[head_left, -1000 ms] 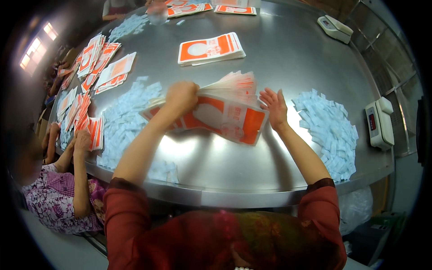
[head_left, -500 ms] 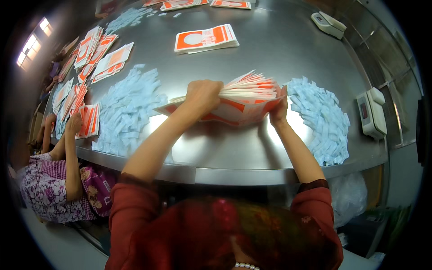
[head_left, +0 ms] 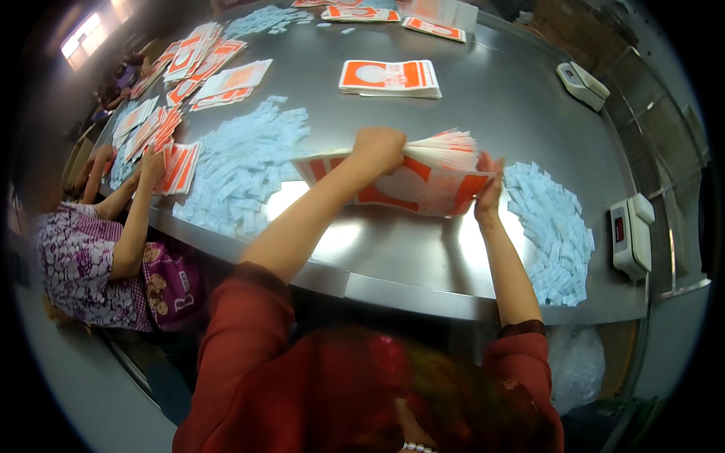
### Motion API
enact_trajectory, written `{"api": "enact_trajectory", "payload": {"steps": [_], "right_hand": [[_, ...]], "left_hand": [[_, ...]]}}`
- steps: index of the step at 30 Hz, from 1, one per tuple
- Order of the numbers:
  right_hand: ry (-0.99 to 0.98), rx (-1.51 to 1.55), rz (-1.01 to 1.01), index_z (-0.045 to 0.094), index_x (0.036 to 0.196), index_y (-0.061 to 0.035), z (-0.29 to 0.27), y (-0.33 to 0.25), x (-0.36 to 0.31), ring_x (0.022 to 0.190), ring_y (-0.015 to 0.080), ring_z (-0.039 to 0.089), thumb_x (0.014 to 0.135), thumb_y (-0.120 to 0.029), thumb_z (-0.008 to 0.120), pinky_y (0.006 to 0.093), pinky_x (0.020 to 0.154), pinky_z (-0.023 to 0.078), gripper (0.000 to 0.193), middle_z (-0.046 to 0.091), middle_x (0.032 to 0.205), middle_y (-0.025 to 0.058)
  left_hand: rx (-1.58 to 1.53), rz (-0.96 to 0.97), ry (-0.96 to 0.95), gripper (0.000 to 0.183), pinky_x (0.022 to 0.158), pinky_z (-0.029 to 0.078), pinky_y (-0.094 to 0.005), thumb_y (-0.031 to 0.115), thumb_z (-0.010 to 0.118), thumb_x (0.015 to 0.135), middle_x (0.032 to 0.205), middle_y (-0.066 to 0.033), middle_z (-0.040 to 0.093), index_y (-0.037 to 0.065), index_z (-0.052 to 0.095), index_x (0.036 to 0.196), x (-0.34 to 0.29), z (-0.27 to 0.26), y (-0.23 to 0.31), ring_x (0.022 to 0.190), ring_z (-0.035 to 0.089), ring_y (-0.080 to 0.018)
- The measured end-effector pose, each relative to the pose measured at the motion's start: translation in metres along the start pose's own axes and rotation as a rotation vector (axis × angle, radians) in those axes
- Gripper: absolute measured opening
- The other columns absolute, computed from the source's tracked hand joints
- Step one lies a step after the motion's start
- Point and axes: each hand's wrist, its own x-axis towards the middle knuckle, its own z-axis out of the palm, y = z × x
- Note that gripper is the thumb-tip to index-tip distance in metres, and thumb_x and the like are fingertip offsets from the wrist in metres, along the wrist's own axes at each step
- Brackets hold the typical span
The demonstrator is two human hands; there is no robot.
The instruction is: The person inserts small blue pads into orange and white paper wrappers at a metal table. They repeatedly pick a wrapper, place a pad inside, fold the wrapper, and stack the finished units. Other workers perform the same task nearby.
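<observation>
I hold a thick stack of flat orange-and-white printed pouches (head_left: 423, 185) above the steel table, tilted up with their upper edges fanned apart. My left hand (head_left: 380, 149) is closed over the top edge of the stack, left of the fan. At the right end my right hand (head_left: 489, 185) grips the stack's side, its thumb and fingers around the edge. A heap of small pale-blue packets (head_left: 245, 166) lies to the left of the stack, and another blue heap (head_left: 551, 234) lies to the right. Farther back rests a neat pile of the same pouches (head_left: 389, 78).
Two white scales, a far one (head_left: 583, 85) and a near one (head_left: 631, 235), stand along the right edge of the steel table (head_left: 408, 291). More pouch piles (head_left: 230, 83) lie at the far left. A co-worker's hand (head_left: 153, 162) holds pouches at the left.
The view has swung, so the table appears shifted and turned. The stack in my hands now stands more upright, showing more of its printed front, and its fan is narrower.
</observation>
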Motion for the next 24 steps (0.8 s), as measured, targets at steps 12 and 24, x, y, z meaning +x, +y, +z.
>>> {"api": "enact_trajectory", "payload": {"steps": [12, 24], "right_hand": [[-0.825, -1.725, -0.807, 0.057, 0.107, -0.0076, 0.123, -0.059, -0.024, 0.104, 0.0302, 0.053, 0.057, -0.025, 0.076, 0.0467, 0.099, 0.035, 0.056, 0.059, 0.104, 0.0129], [-0.87, -1.636, -0.61, 0.059, 0.093, -0.0072, 0.136, -0.057, -0.005, 0.089, 0.0326, 0.058, 0.062, -0.024, 0.076, 0.0399, 0.077, 0.046, 0.04, 0.062, 0.092, 0.0138]], "left_hand": [[-0.109, 0.103, 0.159, 0.04, 0.075, 0.048, -0.0388, 0.012, 0.069, 0.065, 0.097, -0.0148, 0.065, 0.009, 0.062, 0.104, -0.016, -0.002, -0.01, 0.093, 0.061, -0.0308], [-1.773, -0.21, 0.675, 0.077, 0.1, 0.034, -0.0355, 0.065, 0.051, 0.081, 0.121, -0.0119, 0.051, 0.006, 0.043, 0.129, -0.069, 0.086, -0.114, 0.116, 0.045, -0.0211]]}}
